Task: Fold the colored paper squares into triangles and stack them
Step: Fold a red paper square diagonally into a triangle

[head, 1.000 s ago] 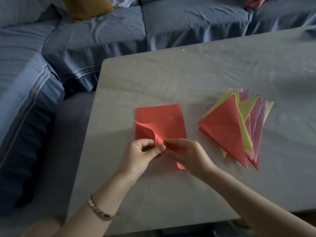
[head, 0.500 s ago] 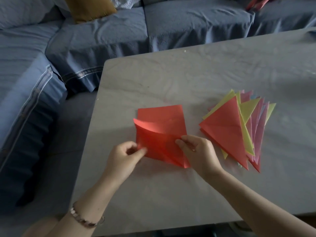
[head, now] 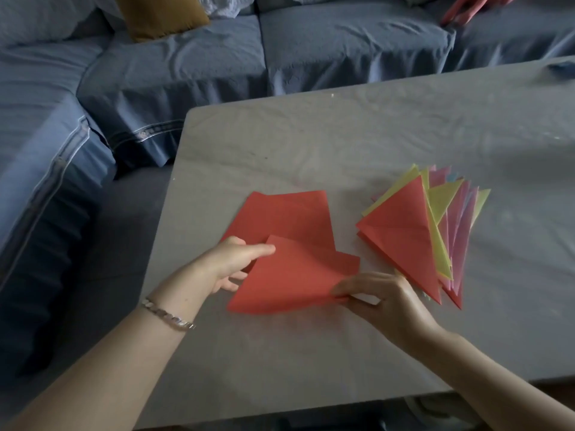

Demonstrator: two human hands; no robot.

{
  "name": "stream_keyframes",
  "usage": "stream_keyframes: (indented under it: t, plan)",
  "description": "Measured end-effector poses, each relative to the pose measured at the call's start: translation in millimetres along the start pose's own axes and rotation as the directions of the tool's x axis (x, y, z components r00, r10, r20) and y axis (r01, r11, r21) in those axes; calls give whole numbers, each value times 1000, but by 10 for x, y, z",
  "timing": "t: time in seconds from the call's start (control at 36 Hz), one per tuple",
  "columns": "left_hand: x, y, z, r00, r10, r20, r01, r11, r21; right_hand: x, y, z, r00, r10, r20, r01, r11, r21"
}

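Note:
One loose red paper square (head: 289, 275) lies tilted across the near edge of a small pile of flat red squares (head: 286, 213) on the grey table (head: 311, 135). My left hand (head: 230, 265) holds its left corner, thumb on top and fingers underneath. My right hand (head: 379, 297) pinches its right corner between thumb and fingers. To the right lies a fanned stack of folded triangles (head: 413, 237), red on top, with yellow and pink ones below.
A blue sofa (head: 280, 51) wraps around the table's far and left sides, with a mustard cushion (head: 158, 14) on it. Something red-pink (head: 466, 7) rests on the sofa at the top right. The table's near edge runs just below my forearms.
The top red sheet has come off the pile toward me and turned. My hands have spread apart, the left one to the sheet's left corner, the right one to its right corner.

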State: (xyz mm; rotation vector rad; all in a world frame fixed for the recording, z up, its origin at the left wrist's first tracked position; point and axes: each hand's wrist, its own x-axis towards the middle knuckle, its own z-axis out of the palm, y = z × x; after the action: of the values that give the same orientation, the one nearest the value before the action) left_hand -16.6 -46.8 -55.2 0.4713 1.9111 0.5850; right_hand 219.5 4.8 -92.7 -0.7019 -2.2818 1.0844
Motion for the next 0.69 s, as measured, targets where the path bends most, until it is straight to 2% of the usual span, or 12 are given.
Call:
stream_keyframes:
  t: [0.06,0.17,0.25,0.36,0.42,0.47,0.53,0.61,0.69]
  plan:
    - [52,-8,40,999,-2,38,3,1000,-14,-17,-4,-35,999,-23,43,24,999,-23]
    - [124,-33,98,982,157,-105,-152,987,52,-14,-43,-66,986,-38,160,42,999,-22]
    - [130,-100,117,955,283,-83,-271,953,132,13,-66,-51,981,6,192,-7,1000,5]
    - [157,-216,142,862,488,-140,-442,857,264,82,-99,-54,985,54,161,-69,994,86]
    - [114,-230,146,824,548,-145,-495,820,287,148,-133,-56,996,76,53,-84,984,156]
    - [79,-238,146,828,556,-74,-528,817,232,226,-150,-45,989,116,-88,-101,981,168]
    - [1,-219,155,834,552,23,-550,826,124,311,-164,-53,969,199,-147,-180,974,138]
    - [-129,-180,165,823,555,126,-567,818,97,411,-179,-94,942,320,-101,-306,942,136]
    - [-256,-134,178,796,576,187,-600,793,109,446,-232,-105,933,354,-64,-330,914,237]
